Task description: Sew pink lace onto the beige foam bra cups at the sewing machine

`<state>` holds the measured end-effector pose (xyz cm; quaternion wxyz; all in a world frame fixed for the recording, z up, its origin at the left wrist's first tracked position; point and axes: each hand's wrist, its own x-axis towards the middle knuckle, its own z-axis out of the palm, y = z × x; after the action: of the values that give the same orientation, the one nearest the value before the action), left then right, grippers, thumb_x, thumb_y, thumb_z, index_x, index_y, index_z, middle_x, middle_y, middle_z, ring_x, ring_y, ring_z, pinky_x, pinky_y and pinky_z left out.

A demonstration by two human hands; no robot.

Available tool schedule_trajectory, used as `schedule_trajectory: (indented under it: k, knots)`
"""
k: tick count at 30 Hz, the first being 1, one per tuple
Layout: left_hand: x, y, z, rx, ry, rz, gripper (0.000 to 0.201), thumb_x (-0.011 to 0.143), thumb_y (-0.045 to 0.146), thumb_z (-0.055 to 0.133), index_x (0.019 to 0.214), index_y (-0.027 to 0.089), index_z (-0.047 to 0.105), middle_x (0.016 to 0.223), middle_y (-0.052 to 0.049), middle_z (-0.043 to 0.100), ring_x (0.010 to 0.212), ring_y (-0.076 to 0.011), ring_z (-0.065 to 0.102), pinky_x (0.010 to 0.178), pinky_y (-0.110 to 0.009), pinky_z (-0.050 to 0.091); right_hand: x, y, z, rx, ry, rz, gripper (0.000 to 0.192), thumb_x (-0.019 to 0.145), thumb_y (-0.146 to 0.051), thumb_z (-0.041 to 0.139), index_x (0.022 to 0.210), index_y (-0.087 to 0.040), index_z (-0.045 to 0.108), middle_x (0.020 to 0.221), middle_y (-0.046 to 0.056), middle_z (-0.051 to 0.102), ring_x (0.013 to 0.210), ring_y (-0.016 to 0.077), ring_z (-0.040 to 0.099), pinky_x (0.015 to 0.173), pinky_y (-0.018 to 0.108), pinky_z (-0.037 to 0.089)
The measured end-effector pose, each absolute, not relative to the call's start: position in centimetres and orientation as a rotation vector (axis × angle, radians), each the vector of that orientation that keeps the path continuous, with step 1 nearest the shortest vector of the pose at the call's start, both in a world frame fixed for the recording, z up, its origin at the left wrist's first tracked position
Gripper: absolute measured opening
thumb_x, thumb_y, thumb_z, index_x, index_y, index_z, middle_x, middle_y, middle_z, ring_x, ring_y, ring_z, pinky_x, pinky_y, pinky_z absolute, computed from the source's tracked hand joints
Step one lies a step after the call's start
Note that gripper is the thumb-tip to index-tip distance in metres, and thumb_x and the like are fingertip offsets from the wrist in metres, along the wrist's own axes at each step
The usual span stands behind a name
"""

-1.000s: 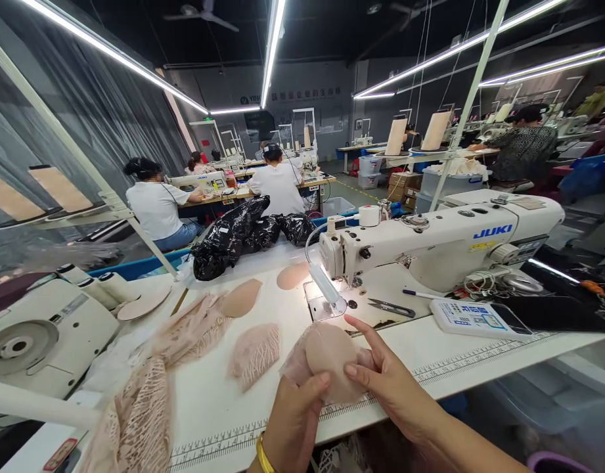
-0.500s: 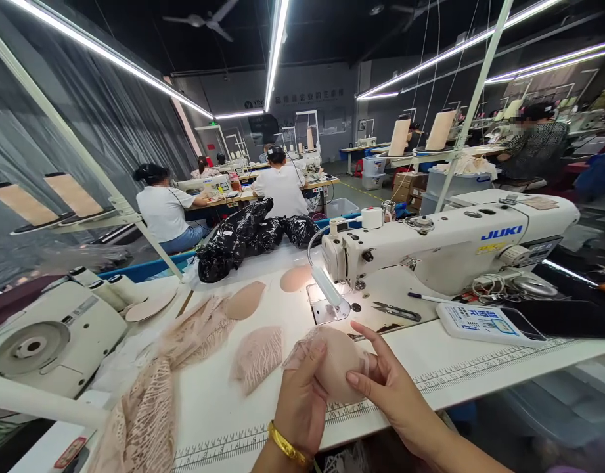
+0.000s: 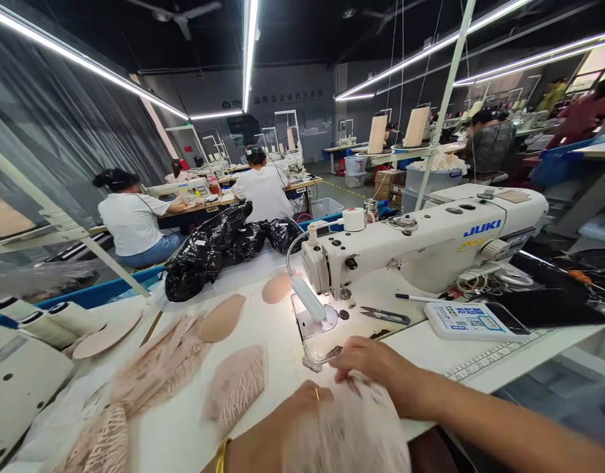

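Observation:
In front of me a beige piece covered in lace [image 3: 349, 433], a bra cup by its look a moment ago, is blurred by motion. My right hand [image 3: 376, 371] grips its upper edge with bent fingers. On the left side my left hand [image 3: 295, 420], with a ring and a gold bracelet, is closed on it, fingertips largely hidden. Just beyond the hands is the lit needle plate [image 3: 314, 325] of a white sewing machine [image 3: 420, 243]. Another lace-covered cup [image 3: 238, 387] lies to the left, with a plain beige cup [image 3: 223, 318] behind it.
Thread snips [image 3: 385, 315], a pen [image 3: 415, 297] and a white box-like item [image 3: 472, 322] lie right of the needle area. Loose lace fabric [image 3: 157, 368] spreads at left. Black plastic bags [image 3: 208, 249] sit at the table's back; two people in white shirts sit beyond.
The cup has turned from its smooth side to its lace side and come lower and closer. My right hand has shifted over its upper edge. The whole view has swung to the right.

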<state>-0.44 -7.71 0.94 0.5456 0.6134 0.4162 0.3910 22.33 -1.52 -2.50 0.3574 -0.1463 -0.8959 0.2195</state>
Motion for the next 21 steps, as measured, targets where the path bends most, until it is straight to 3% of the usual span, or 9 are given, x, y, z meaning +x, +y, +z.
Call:
schedule_trajectory:
  k: [1,3,6,9,12,16,21]
  knots:
    - [-0.6,-7.0,0.9,1.591,0.967,0.813,0.016,0.074,0.029,0.083,0.064,0.027,0.070,0.077,-0.002,0.071,0.093,-0.0274,0.067,0.111,-0.054,0.039,22.2,0.1,-2.5,-0.303,-2.394,0.305,0.025,0.103,-0.014,0.052,0.123,-0.025,0.062,0.096,0.004,0.072,0.090,0.0183,0.060,0.082,0.032,0.045]
    - [-0.7,-5.2,1.4,2.013,0.930,0.488,0.018,0.076,0.017,0.075,0.062,0.024,0.066,0.091,-0.001,0.072,0.102,-0.0261,0.065,0.117,-0.058,0.025,21.6,3.2,-2.8,-0.234,-2.544,-0.073,0.024,0.105,-0.009,0.047,0.097,-0.022,0.065,0.089,0.002,0.071,0.089,0.0185,0.056,0.080,0.032,0.041]
    - [-0.8,-2.7,2.3,2.457,0.958,0.119,0.017,0.074,0.006,0.067,0.070,0.023,0.068,0.119,0.001,0.069,0.113,-0.0252,0.062,0.115,-0.057,0.024,21.1,6.1,-3.4,-0.275,-2.613,-0.174,0.025,0.101,-0.008,0.052,0.082,-0.020,0.062,0.087,0.002,0.071,0.089,0.0186,0.056,0.075,0.031,0.037]
    - [-0.5,-1.5,2.7,2.425,1.076,0.100,0.021,0.065,0.004,0.068,0.072,0.023,0.071,0.123,0.001,0.066,0.109,-0.0236,0.063,0.113,-0.055,0.029,21.5,6.4,-3.4,-0.394,-2.576,0.070,0.026,0.090,0.002,0.051,0.080,-0.020,0.062,0.088,0.000,0.072,0.087,0.0168,0.058,0.071,0.029,0.035]
    - [0.3,-1.6,2.3,2.360,1.205,0.157,0.017,0.066,0.008,0.069,0.072,0.023,0.072,0.121,-0.002,0.065,0.114,-0.0277,0.060,0.111,-0.056,0.032,22.2,5.6,-3.0,-0.450,-2.562,0.253,0.030,0.087,0.002,0.049,0.091,-0.021,0.068,0.095,-0.002,0.075,0.085,0.0152,0.061,0.071,0.029,0.035]
    - [1.7,-2.4,1.8,2.286,1.318,0.241,0.011,0.071,0.012,0.067,0.070,0.022,0.072,0.122,-0.006,0.066,0.119,-0.0305,0.059,0.113,-0.062,0.027,22.6,5.4,-3.0,-0.548,-2.583,0.220,0.029,0.091,-0.001,0.050,0.096,-0.021,0.070,0.092,-0.001,0.075,0.085,0.0173,0.060,0.074,0.031,0.035]
    - [2.7,-2.2,0.8,2.310,1.345,0.325,0.024,0.069,0.005,0.062,0.075,0.024,0.076,0.121,-0.009,0.069,0.112,-0.0313,0.062,0.106,-0.065,0.031,22.5,5.9,-3.3,-0.666,-2.620,0.113,0.027,0.094,-0.002,0.048,0.090,-0.020,0.068,0.089,0.002,0.072,0.081,0.0188,0.050,0.075,0.033,0.034]
